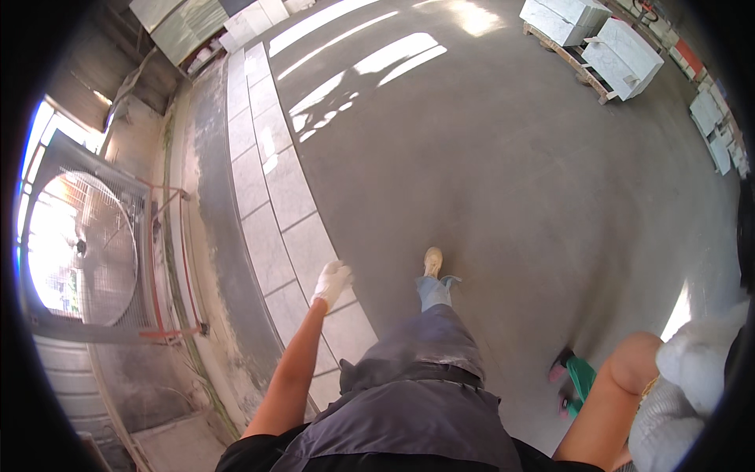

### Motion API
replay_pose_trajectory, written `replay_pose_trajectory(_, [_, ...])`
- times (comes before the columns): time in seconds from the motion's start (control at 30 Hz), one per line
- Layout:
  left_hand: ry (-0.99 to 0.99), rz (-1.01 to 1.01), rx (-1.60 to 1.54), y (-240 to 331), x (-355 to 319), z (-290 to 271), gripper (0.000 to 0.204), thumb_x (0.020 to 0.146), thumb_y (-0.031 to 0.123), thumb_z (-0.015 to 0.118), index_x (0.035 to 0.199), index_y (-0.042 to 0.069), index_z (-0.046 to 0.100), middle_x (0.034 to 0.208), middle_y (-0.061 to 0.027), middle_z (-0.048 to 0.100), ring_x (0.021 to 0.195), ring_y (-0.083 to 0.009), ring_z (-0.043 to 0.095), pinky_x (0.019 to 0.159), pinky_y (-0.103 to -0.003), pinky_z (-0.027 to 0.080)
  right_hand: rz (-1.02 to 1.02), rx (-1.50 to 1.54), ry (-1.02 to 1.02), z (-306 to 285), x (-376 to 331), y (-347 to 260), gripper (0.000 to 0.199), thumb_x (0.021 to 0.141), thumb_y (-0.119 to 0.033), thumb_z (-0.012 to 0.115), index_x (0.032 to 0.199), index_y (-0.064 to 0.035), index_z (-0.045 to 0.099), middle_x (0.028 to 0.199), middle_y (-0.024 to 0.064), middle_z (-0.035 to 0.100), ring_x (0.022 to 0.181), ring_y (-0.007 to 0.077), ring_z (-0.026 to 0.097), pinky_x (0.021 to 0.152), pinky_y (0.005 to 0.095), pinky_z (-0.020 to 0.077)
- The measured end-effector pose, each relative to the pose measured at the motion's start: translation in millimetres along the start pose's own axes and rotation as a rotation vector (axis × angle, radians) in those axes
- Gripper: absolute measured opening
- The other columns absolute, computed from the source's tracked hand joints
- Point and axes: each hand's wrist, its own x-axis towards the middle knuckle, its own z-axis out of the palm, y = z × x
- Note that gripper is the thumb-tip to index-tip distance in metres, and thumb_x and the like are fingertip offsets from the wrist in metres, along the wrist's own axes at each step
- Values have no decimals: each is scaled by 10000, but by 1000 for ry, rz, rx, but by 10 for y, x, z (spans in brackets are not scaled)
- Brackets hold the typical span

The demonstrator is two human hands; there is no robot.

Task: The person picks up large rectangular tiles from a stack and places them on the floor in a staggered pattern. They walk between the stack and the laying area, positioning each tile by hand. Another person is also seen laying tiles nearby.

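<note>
The left hand (333,285), in a white glove, hangs over the right edge of the tiles (263,141), a pale strip laid along the floor (472,173). Its fingers look loosely curled with nothing showing in them, though blur leaves me unable to tell how far they close; the tiles lie below them, partly hidden by the glove and forearm. Well to the right of the tiles, a bent bare arm (617,385) stands beside bunched white gloves (696,358); which of these is the right hand, and whether its fingers are open or hold anything, I cannot tell. The person's apron (401,417) blocks the view just right of the tiles' near end, and one yellowish shoe (433,261) is planted on the floor to the right of the tiles. Farther right of them, near the gloves, green cloth (580,379) and pink-and-dark shoes (557,371) show low down. Left of the tiles, past a dark floor strip (228,228), a large fan (86,252) stands by the wall. Slabs (189,31) rest beyond the tiles' far end, and white blocks (625,59) sit on a pallet (562,53) far to their right.
</note>
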Motion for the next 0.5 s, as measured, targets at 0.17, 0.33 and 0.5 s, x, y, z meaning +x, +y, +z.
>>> replay_pose_trajectory(0.17, [-234, 57, 117, 979, 1198, 386, 453, 986, 197, 585, 1412, 88, 473, 1319, -104, 592, 1136, -283, 638, 932, -421, 550, 106, -137, 145, -798, 529, 522, 98, 798, -6, 533, 836, -49, 454, 804, 52, 526, 619, 146, 460, 576, 277, 391])
replay_pose_trajectory(0.33, [-433, 439, 605, 1529, 1936, 353, 350, 986, 176, 578, 1320, 90, 525, 1202, -83, 612, 1020, -256, 657, 832, -398, 564, 85, -382, 262, -1734, 1101, 1358, 121, 767, 24, 530, 810, -47, 442, 782, 50, 526, 586, 141, 459, 536, 269, 378])
replay_pose_trajectory(0.5, [-162, -204, 257, 2119, 2193, 381, 245, 909, 165, 616, 1085, -4, 642, 887, -57, 645, 818, -170, 671, 710, -305, 559, 88, -755, 367, -2139, 1527, 1968, 147, 736, 55, 527, 784, -45, 431, 760, 48, 526, 553, 136, 458, 496, 261, 366])
